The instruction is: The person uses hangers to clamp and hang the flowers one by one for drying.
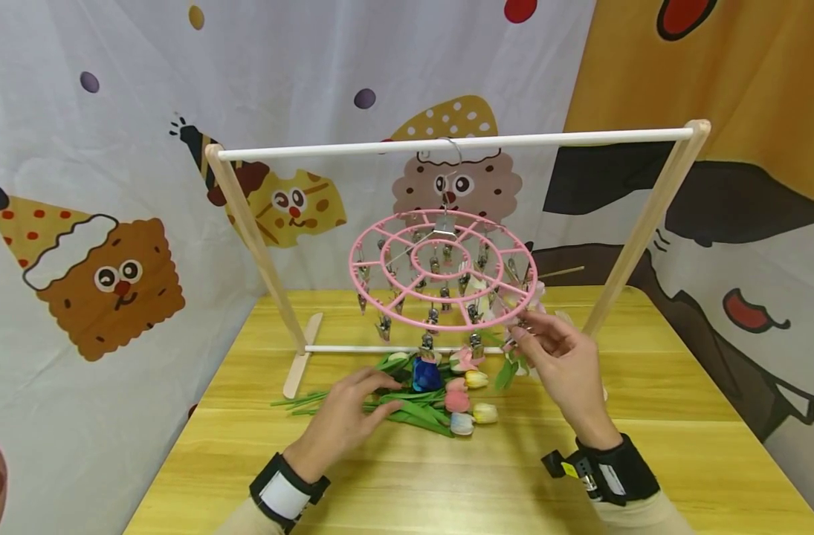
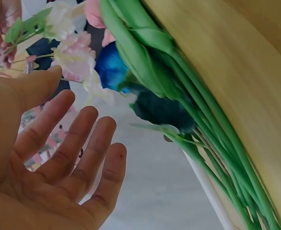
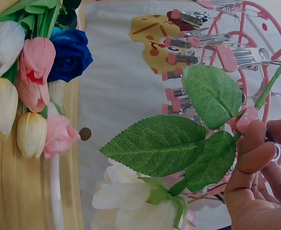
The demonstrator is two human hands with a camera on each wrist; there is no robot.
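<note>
At the right edge of the pink round clip hanger (image 1: 440, 325), my right hand (image 1: 563, 357) pinches a pink-tipped metal clip (image 3: 247, 120). That clip sits on a green stem (image 3: 273, 82) with leaves (image 3: 154, 143); a white flower (image 3: 135, 201) hangs below them. My left hand (image 1: 346, 416) is spread loosely with its palm over the flower bunch on the table and grips nothing. In that bunch are a blue rose (image 3: 71, 55), pink tulips (image 1: 456, 401), white and yellow tulips (image 1: 485, 413) and long green stems (image 2: 226, 153).
A white rod (image 1: 353, 147) on a wooden stand (image 1: 253, 238) carries the hanger by its metal hook (image 1: 455, 148). Several empty clips (image 1: 383, 327) dangle from the rings. Pale pink flowers (image 2: 73, 57) hang by the hanger's right side. A cartoon-printed cloth (image 1: 313, 67) stands behind.
</note>
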